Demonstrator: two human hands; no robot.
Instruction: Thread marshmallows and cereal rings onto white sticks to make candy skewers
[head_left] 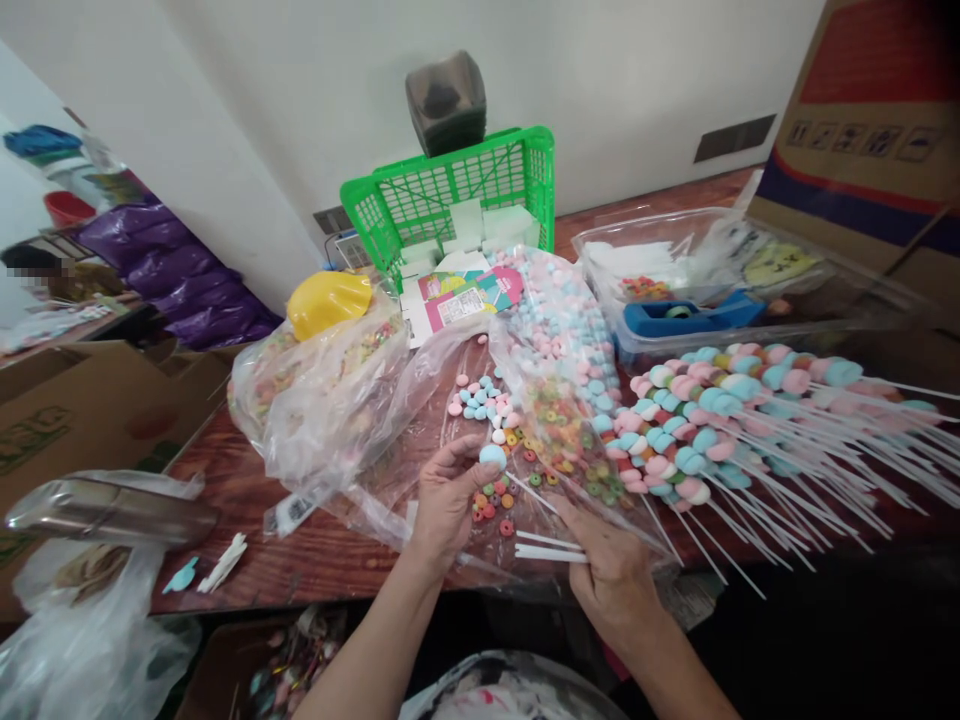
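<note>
My left hand (442, 500) pinches a blue marshmallow (492, 457) between thumb and fingers. Several white sticks (547, 553) are gripped in my right hand (615, 565); one of them slants up to the marshmallow, and I cannot tell how far its tip goes in. Under and beyond my hands, loose pink and blue marshmallows (480, 400) and ring-shaped coloured pieces (501, 497) lie on clear plastic. A bag of pink and blue marshmallows (562, 310) and a bag of coloured rings (574, 430) stand behind. To the right is a pile of finished-looking marshmallow skewers (697, 420).
A green basket (546, 190) stands against the wall, a yellow bowl-like item (328, 303) on bags at left. A clear tub (637, 345) holds a blue tape dispenser (694, 315). A steel flask (112, 512) lies at the left edge. Another person sits far left.
</note>
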